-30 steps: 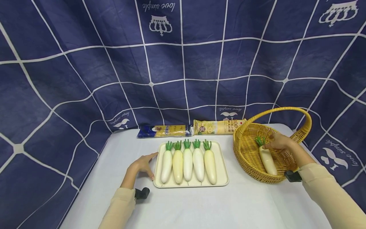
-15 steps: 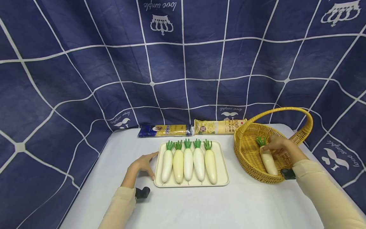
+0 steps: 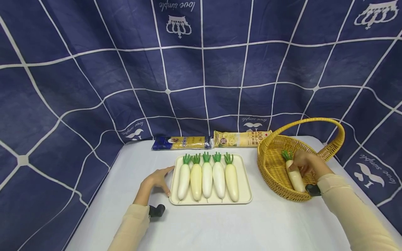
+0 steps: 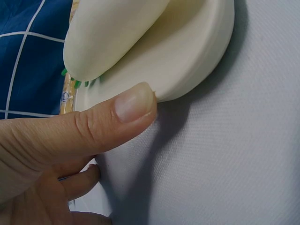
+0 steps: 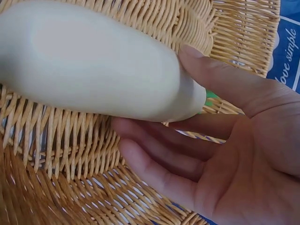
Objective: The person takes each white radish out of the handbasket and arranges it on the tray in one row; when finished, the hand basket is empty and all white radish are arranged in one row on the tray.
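In the head view, my left hand [image 3: 154, 179] lies at the left edge of a cream tray [image 3: 246, 194]. Its thumb [image 4: 119, 112] touches the tray's rim in the left wrist view, with the fingers spread loosely. Several white and pale yellow radishes [image 3: 206, 181] with green tops lie side by side on the tray. Over at the right, my right hand [image 3: 305, 161] reaches into a wicker basket [image 3: 272, 184]. It holds a white radish [image 5: 93, 61] near its leafy end, thumb on one side and fingers curled along the other. That radish lies along the basket's bottom.
Behind the tray lie a blue-and-yellow pasta packet [image 3: 182, 143] and a yellow noodle packet [image 3: 240, 139]. The basket's tall handle [image 3: 306, 121] arches over its opening. A blue checked curtain [image 3: 220, 69] hangs behind the white table [image 3: 220, 230].
My right hand and forearm have shifted slightly left, and its fingers have closed in round the radish in the basket. The left hand has stayed at the tray's edge.
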Demonstrator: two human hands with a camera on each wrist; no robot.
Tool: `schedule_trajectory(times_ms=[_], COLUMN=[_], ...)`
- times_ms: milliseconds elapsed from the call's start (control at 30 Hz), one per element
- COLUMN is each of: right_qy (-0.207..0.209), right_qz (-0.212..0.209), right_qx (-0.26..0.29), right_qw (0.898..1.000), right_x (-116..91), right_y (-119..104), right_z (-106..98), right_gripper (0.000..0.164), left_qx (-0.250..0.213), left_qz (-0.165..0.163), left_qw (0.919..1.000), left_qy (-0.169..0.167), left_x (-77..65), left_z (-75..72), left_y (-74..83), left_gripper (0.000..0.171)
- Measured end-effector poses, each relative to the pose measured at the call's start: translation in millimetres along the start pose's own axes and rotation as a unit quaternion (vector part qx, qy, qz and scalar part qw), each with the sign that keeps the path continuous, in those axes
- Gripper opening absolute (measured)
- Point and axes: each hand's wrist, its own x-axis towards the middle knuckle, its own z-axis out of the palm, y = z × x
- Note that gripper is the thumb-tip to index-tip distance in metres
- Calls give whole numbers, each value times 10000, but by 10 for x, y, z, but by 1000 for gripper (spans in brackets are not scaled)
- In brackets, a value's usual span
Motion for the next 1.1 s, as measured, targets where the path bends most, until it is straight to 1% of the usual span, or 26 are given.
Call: schedule_trajectory(times_ms=[167, 333, 567, 700, 767, 833, 933, 1000, 1100], right_qy=[-251, -404, -464, -472, -477, -459, -404, -369, -347], right_qz=[145, 274, 425, 530, 557, 579, 561, 545, 532], right_qx=[31, -57, -155, -31, 63, 98, 20, -30, 129], right_qw=[9996, 9988, 9979, 9975, 9973, 9972, 9976, 9978, 9979], right_x=[-22, -4, 18, 32, 34, 40, 50, 55, 55], right_y=[-11, 12, 29, 24, 22, 25, 35, 45, 61], right_z=[19, 25, 28, 35, 41, 48, 58, 63, 64], right_gripper=[25, 33, 42, 54, 58, 56, 45, 41, 44], left_qx=[-3, 9, 47, 59, 49, 55, 44, 40, 30], left_qz=[-33, -46, -59, -69, -71, -78, -68, -58, -59], left_qw=[10000, 10000, 10000, 10000, 10000, 10000, 10000, 10000, 10000], left_qy=[-10, -7, 18, 20, 17, 10, 6, 2, 7], left_x=[2, -1, -2, -8, -12, -14, -14, -12, -15], left_z=[1, -1, -2, -6, -9, -11, -11, -9, -13], left_y=[3, 2, 0, -6, -3, 1, 6, 8, 19], left_gripper=[114, 114, 114, 115, 115, 114, 114, 114, 114])
